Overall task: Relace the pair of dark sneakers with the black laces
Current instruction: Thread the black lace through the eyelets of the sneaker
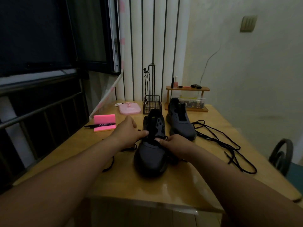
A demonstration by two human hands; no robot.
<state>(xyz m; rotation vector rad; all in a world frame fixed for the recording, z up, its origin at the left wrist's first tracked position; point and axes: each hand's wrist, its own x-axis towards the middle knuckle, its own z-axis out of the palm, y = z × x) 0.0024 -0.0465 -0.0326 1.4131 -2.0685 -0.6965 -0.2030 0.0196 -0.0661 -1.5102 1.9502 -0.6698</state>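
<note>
**Black lace across the lowest eyelets, between your two thumbs**

Your near sneaker [150, 154] stands at the table's [205, 185] middle, toe toward you and heel away, so its long axis runs straight out from your chest. The threaded lace [161, 138] crosses the tongue's base at right angles to that axis.

Your right hand [175, 145] is the nearer one. Its thumb lies on the lace, and its fingers curl down round the shoe's right flank. Your left hand [129, 131] reaches in from the other side with its thumb pressed to the left eyelet edge. In this dim light you cannot tell whether it also pinches a lace end.

The next eyelets probably lie just beyond both thumbs, toward the heel.

A free tail trails off the left side under your forearm and could snag. The far sneaker [180, 122] stands unlaced just behind and to the right, with the spare lace [221, 142] sprawled beside it. The marker [100, 125], pink stand [104, 119] and wire basket [152, 104] are well clear.
</note>
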